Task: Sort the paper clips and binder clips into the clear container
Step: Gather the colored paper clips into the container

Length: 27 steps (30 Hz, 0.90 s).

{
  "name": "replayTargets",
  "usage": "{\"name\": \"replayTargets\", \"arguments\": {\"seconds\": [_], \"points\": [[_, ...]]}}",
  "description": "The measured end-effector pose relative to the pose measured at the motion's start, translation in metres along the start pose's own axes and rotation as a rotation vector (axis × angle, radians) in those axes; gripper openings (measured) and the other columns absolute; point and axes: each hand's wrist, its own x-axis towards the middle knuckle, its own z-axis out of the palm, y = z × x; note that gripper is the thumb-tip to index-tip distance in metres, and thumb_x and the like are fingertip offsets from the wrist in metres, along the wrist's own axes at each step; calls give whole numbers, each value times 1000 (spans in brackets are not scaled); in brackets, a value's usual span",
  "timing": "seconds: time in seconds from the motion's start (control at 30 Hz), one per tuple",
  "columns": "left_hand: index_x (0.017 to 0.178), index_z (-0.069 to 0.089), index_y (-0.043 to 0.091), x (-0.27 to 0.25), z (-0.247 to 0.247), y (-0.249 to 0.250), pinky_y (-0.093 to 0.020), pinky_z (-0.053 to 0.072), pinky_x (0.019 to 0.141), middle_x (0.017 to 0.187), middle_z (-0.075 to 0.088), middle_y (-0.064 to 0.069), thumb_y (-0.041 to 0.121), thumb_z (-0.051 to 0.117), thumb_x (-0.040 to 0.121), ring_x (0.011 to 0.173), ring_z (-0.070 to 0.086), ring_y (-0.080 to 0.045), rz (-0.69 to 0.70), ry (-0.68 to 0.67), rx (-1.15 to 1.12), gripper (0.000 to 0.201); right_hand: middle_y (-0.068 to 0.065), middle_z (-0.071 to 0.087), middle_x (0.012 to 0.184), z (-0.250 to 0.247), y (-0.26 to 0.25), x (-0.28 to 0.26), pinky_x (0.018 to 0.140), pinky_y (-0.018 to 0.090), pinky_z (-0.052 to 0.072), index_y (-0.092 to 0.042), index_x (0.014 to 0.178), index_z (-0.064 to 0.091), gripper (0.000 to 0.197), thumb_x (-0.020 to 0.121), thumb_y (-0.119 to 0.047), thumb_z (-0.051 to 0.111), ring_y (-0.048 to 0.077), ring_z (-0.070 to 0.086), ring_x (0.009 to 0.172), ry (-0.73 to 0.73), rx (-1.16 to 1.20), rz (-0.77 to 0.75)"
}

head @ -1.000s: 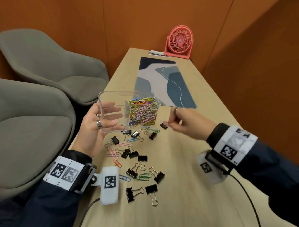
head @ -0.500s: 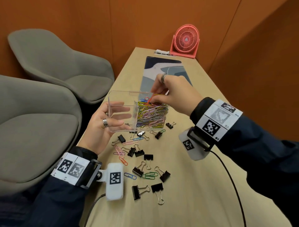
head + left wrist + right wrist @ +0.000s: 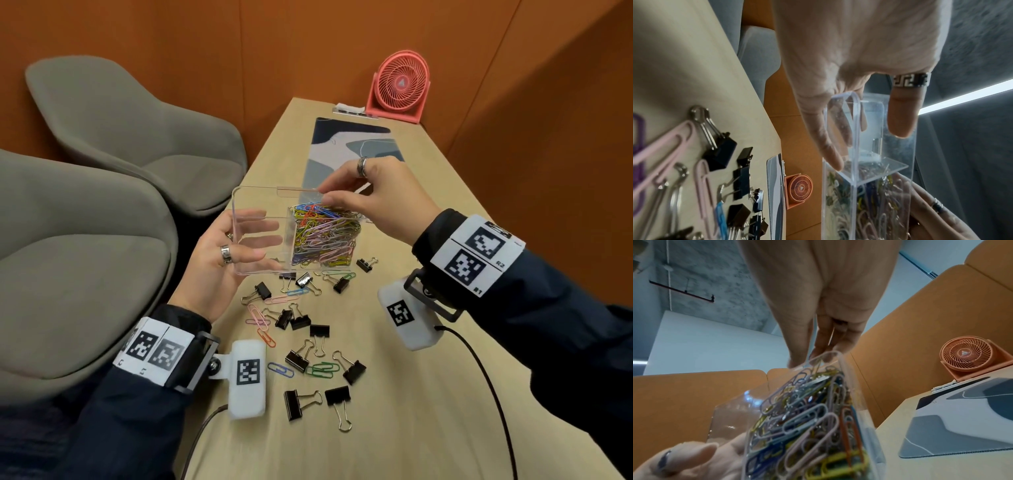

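Orange walls (image 3: 308, 51); grey chairs (image 3: 130, 137)

The right hand (image 3: 383, 198) has lifted from the table to the paper-clip compartment (image 3: 325, 236).

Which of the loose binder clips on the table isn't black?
The silver binder clip, lying just below the clear container; every other one is black.

Left compartment open, right one packed

My right hand (image 3: 371, 195) blocks the paper clips (image 3: 323, 236) side; binder clips (image 3: 301, 356) litter the near tabletop (image 3: 394, 428).
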Motion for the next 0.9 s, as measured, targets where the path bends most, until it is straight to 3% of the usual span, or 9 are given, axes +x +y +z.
{"name": "replayTargets", "arguments": {"seconds": [0.2, 0.23, 0.3, 0.4, 0.47, 0.67, 0.9], "points": [[104, 57, 12, 0, -3, 4, -42, 59, 73, 102, 63, -9, -4, 52, 58, 98, 64, -28, 26, 40, -3, 49, -2, 52, 70, -3, 10, -25, 56, 13, 36, -19, 81, 55, 20, 87, -37, 59, 4, 42, 60, 119, -20, 26], [104, 56, 11, 0, -4, 4, -42, 59, 73, 102, 63, -10, -4, 52, 59, 98, 63, -28, 29, 48, -9, 48, 2, 56, 70, -1, 12, -32, 55, 14, 36, -17, 79, 57, 22, 86, -37, 59, 6, 44, 59, 61, -11, 51], [104, 56, 10, 0, -6, 5, -41, 59, 71, 102, 62, -10, -5, 52, 59, 97, 63, -29, 36, 68, -19, 48, 7, 66, 74, 6, 15, -47, 58, 17, 40, -13, 81, 65, 23, 85, -36, 61, 7, 50, 62, -199, -32, 94], [106, 55, 9, 1, -7, 6, -39, 59, 70, 101, 62, -10, -5, 51, 59, 96, 63, -28, 42, 89, -26, 49, -9, 67, 74, 28, 17, -67, 61, 9, 39, -18, 86, 71, 16, 83, -33, 67, -4, 52, 62, -663, -164, 105], [107, 54, 9, 1, -7, 7, -40, 59, 71, 101, 62, -9, -5, 52, 59, 97, 63, -28, 44, 94, -17, 50, -12, 64, 73, 42, 19, -75, 59, 8, 38, -22, 89, 71, 17, 79, -36, 71, -6, 51, 60, -793, -213, 115], [106, 55, 10, 1, -6, 6, -48, 56, 79, 100, 63, -8, -5, 53, 58, 99, 63, -29, 36, 107, 6, 50, -11, 56, 67, 64, 18, -82, 56, 18, 40, -22, 83, 64, 28, 67, -40, 79, 3, 50, 59, -845, -314, 160], [106, 55, 10, 0, -4, 7, -46, 57, 77, 102, 62, -9, -4, 53, 57, 99, 63, -29, 28, 102, 35, 51, 0, 61, 83, 66, 17, -82, 51, 6, 37, -12, 89, 65, 16, 81, -25, 70, 4, 47, 61, -880, -307, 138]]}}
